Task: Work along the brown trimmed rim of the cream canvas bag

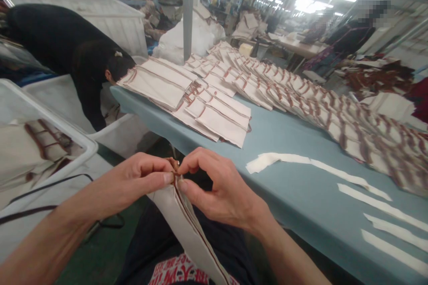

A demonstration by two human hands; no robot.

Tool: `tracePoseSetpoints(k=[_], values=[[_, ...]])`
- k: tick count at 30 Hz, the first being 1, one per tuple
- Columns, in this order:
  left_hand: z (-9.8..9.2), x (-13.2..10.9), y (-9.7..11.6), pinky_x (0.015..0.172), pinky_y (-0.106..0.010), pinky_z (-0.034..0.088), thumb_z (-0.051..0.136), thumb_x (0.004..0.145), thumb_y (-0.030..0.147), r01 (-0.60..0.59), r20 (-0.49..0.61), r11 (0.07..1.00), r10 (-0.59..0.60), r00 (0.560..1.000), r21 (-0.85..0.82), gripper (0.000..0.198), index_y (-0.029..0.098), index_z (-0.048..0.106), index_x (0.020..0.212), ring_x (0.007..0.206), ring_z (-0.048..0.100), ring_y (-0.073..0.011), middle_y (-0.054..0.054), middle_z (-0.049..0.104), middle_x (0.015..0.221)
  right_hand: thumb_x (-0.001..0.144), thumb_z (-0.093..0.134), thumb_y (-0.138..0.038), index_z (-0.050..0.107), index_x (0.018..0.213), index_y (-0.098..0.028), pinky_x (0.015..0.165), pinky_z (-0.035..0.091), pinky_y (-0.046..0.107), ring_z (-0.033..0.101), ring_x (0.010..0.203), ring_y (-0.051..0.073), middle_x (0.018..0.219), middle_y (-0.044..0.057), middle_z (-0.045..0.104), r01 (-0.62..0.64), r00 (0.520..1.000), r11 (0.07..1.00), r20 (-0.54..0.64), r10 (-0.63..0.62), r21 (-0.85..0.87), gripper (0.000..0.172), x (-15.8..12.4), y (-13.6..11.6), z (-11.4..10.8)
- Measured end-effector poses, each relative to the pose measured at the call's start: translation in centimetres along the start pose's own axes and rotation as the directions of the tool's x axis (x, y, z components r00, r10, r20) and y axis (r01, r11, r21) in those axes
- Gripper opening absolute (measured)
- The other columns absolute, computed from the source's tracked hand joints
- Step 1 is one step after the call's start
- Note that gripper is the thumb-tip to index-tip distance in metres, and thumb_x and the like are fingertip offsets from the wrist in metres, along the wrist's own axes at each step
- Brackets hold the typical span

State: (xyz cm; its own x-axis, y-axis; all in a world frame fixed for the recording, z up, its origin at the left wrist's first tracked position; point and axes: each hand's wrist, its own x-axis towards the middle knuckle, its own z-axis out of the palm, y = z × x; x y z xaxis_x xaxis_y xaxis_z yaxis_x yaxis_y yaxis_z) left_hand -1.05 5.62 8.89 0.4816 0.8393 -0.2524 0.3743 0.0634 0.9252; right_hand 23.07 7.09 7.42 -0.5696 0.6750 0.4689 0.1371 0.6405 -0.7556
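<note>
Both my hands meet at the upper end of a cream fabric piece with brown trim (180, 213), which hangs down over my lap. My left hand (143, 176) pinches its brown-edged top between thumb and fingers. Right beside it, my right hand (214, 182) grips the same end with thumb and forefinger. A small bit of brown trim pokes up between the fingertips; its detail is too small to make out. Past my hands, a stack of cream fabric pieces with brown edging (220, 116) lies on the blue-covered table (267, 129).
Long overlapping rows of cream and brown pieces (284, 84) cover the table's far side. Several cream strips (384, 205) lie at the right. White bins (90, 142) stand at the left, where a person in black (63, 44) bends over. A metal post (187, 18) rises behind the table.
</note>
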Motion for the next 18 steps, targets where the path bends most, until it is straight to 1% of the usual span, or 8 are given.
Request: tracePoseSetpoints(k=[2,4,9,11,13,15,16,18], values=[[0.1,-0.1,-0.1,0.063,-0.022,0.043,0.068,0.093,0.050,0.029,-0.033,0.999,-0.029,0.999,-0.020,0.034,0.019,0.075,0.081,0.072,0.050,-0.0161,0.002,0.061,0.076,0.100,0.068,-0.022,0.068,0.099,-0.023,0.083,0.057,0.029,0.072,0.084,0.017,0.095,0.003,0.079,0.022,1.000,0.999,0.015,-0.022,-0.024,0.002,-0.7,-0.2,0.3],[0.3,-0.2,-0.4,0.063,-0.023,0.045,0.068,0.090,0.052,0.059,-0.058,0.997,-0.062,0.996,-0.038,0.036,0.019,0.076,0.080,0.073,0.054,-0.0176,0.000,0.066,0.076,0.099,0.070,-0.022,0.069,0.101,-0.022,0.080,0.056,0.027,0.071,0.080,0.016,0.093,0.002,0.080,0.025,0.999,0.998,0.024,-0.024,-0.054,0.003,-1.4,-0.3,0.5],[1.1,0.1,-0.9,0.060,-0.022,0.041,0.066,0.088,0.047,0.017,-0.101,0.998,-0.023,0.995,-0.059,0.032,0.019,0.074,0.075,0.066,0.045,-0.0144,0.003,0.057,0.069,0.095,0.063,-0.017,0.071,0.122,-0.024,0.074,0.054,0.029,0.073,0.076,0.017,0.093,0.001,0.083,0.117,0.993,0.968,0.024,-0.114,-0.223,0.029,-1.7,-0.2,1.0],[1.6,0.4,-0.6,0.059,-0.021,0.039,0.064,0.089,0.042,-0.030,-0.125,0.998,0.023,0.992,-0.055,0.030,0.019,0.074,0.073,0.064,0.043,-0.0131,0.004,0.055,0.067,0.094,0.061,-0.015,0.071,0.121,-0.025,0.072,0.053,0.031,0.072,0.073,0.018,0.090,0.000,0.083,0.152,0.988,0.943,0.040,-0.147,-0.297,0.030,-1.7,0.0,1.1],[2.1,0.5,-0.3,0.057,-0.021,0.040,0.064,0.090,0.040,-0.070,-0.156,0.996,0.061,0.986,-0.049,0.031,0.020,0.072,0.069,0.063,0.044,-0.0130,0.004,0.055,0.067,0.093,0.062,-0.016,0.071,0.115,-0.025,0.069,0.050,0.032,0.069,0.069,0.018,0.085,0.000,0.081,0.167,0.986,0.922,0.053,-0.159,-0.349,0.025,-1.9,0.4,1.2],[2.6,0.6,-0.4,0.057,-0.020,0.042,0.066,0.091,0.042,-0.072,-0.179,0.995,0.060,0.982,-0.064,0.034,0.020,0.068,0.065,0.063,0.046,-0.0132,0.004,0.056,0.067,0.094,0.064,-0.017,0.069,0.099,-0.026,0.065,0.047,0.032,0.065,0.065,0.018,0.078,-0.001,0.077,0.190,0.982,0.894,0.083,-0.171,-0.405,0.012,-2.5,0.9,1.4],[2.8,0.5,-0.7,0.056,-0.020,0.043,0.067,0.092,0.044,-0.057,-0.187,0.996,0.043,0.981,-0.074,0.036,0.020,0.066,0.065,0.063,0.047,-0.0133,0.004,0.056,0.067,0.095,0.064,-0.017,0.067,0.090,-0.026,0.063,0.046,0.033,0.063,0.064,0.017,0.074,-0.001,0.074,0.197,0.980,0.879,0.106,-0.167,-0.434,0.010,-2.8,1.1,1.6],[3.1,0.4,-1.6,0.055,-0.020,0.044,0.067,0.097,0.046,-0.019,-0.187,0.997,0.005,0.982,-0.074,0.038,0.021,0.065,0.069,0.062,0.050,-0.0135,0.005,0.059,0.068,0.099,0.062,-0.020,0.061,0.079,-0.026,0.063,0.047,0.032,0.062,0.061,0.017,0.069,-0.001,0.071,0.177,0.982,0.869,0.145,-0.123,-0.462,0.021,-3.5,1.3,1.9]])
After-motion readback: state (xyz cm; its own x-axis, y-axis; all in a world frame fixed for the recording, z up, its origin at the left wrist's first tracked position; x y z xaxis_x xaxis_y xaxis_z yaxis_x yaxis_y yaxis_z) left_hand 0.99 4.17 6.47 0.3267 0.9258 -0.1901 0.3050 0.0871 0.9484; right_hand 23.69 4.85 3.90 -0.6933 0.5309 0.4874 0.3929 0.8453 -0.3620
